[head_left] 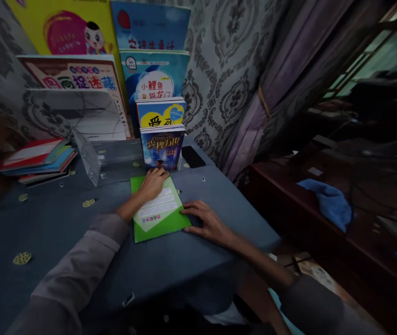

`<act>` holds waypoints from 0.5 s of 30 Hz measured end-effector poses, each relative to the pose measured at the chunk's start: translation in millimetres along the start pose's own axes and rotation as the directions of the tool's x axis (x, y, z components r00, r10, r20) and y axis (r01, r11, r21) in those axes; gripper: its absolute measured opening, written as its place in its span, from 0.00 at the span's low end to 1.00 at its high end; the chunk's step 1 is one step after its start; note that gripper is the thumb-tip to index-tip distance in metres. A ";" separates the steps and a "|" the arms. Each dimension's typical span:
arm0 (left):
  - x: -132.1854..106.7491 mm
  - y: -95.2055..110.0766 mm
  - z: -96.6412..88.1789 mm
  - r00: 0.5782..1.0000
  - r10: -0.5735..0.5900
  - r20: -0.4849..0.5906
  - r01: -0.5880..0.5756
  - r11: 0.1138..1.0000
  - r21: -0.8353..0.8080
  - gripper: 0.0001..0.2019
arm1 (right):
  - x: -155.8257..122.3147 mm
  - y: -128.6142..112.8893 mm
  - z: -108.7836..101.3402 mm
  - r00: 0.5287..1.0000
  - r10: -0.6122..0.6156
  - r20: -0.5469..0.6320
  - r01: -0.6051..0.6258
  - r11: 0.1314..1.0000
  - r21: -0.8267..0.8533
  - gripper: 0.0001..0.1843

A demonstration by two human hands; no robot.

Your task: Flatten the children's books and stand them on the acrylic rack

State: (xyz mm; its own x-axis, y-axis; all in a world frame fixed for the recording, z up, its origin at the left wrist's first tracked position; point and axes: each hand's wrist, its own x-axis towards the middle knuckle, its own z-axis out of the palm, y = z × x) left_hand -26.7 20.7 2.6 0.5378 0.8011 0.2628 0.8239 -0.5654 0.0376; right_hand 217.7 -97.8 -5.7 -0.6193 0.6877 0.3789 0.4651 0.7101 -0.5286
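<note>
The left hand [153, 182] hides part of the green booklet [158, 215] (its print too small to read).

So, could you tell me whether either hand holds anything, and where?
Nothing is gripped: the left hand lies flat on the far end of the green booklet, and the right hand touches its right edge.

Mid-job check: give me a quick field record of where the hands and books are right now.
left hand: open, palm down on far end of green booklet
right hand: open, fingertips at booklet's right edge
green booklet: flat on table
upright books: standing just behind booklet
clear stand: left of upright books
book stack: table's far left
phone: right of upright books
</note>
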 end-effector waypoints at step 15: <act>0.0 -1.3 -1.3 0.999 -0.037 0.010 0.038 0.995 -0.092 0.26 | 0.8 -4.5 -1.6 0.999 0.039 0.025 -0.040 0.999 0.020 0.26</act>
State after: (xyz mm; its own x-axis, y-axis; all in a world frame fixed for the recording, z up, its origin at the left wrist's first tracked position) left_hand -28.0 21.2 3.7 0.5089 0.8233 0.2514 0.8237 -0.5506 0.1357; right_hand 216.2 -100.2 -1.8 -0.6163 0.7110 0.3387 0.4768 0.6791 -0.5581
